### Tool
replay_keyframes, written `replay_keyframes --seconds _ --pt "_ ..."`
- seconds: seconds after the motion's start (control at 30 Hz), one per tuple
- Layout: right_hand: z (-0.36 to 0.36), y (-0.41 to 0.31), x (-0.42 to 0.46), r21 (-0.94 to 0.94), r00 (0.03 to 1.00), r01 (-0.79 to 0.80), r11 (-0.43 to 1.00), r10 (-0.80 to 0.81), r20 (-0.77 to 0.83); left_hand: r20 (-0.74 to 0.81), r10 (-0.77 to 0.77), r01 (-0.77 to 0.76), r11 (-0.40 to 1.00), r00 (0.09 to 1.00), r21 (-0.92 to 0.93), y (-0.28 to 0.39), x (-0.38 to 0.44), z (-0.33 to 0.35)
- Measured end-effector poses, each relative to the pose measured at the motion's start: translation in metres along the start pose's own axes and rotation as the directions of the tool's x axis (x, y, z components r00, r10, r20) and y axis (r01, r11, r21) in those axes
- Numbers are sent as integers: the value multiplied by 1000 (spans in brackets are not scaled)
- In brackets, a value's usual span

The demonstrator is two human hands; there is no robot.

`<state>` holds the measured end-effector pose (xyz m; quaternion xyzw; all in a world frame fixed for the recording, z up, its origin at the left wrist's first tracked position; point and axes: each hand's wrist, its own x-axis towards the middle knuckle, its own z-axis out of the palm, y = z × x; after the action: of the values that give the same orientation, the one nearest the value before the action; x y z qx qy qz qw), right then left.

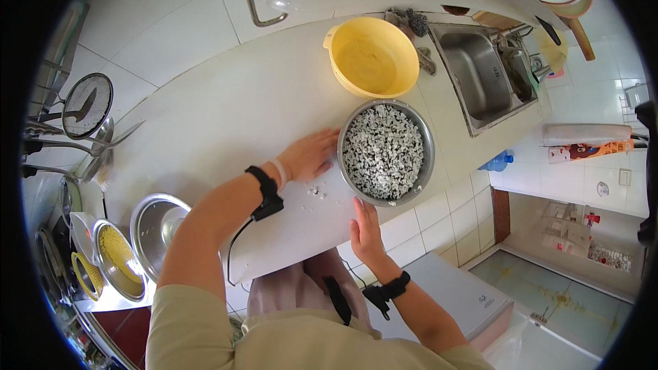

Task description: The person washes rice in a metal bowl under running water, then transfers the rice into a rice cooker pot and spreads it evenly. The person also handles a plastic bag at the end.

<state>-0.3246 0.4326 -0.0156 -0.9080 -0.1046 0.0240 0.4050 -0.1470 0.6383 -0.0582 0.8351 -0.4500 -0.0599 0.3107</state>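
A stainless steel bowl (430, 159) stands on the pale countertop, filled with a loose mix of white and black bits that look like cooked grains (384, 149). My left hand (310, 155) lies low over the counter at the bowl's left side, fingertips at its wall. From the near side, my right hand (366, 231) reaches up with extended fingers against the bowl's lower edge. Neither hand is wrapped around the rim. Several white crumbs (316, 191) are scattered between my left hand and the counter's front edge.
A yellow plastic basin (334, 64) stands just behind the bowl. To the right is a steel sink (475, 74). Another metal bowl (149, 216) and a bowl of yellow grains (119, 254) sit at left. Hanging utensils (87, 108) and a low metal bar (267, 21) project over the counter.
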Motion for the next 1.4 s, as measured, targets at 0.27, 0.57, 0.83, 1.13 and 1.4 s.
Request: replay_keyframes --seconds 0.27,0.57,0.83,1.13,1.4 --pt "32 24 4 74 977 -54 996 68 -204 -29 2 -12 935 1000 -354 101 -69 52" --pt "68 -3 35 283 995 88 955 -72 -65 33 -732 111 59 680 -992 160 -147 27" --pt "97 -31 20 405 960 207 891 -264 90 612 -272 -55 -936 743 -348 213 -211 146" --pt "79 -23 -72 581 866 112 806 -365 340 276 -721 -471 -646 635 -601 229 -165 200" --pt "-97 -16 -68 860 976 -125 494 -92 195 261 -807 -613 -577 529 -540 282 -54 95"
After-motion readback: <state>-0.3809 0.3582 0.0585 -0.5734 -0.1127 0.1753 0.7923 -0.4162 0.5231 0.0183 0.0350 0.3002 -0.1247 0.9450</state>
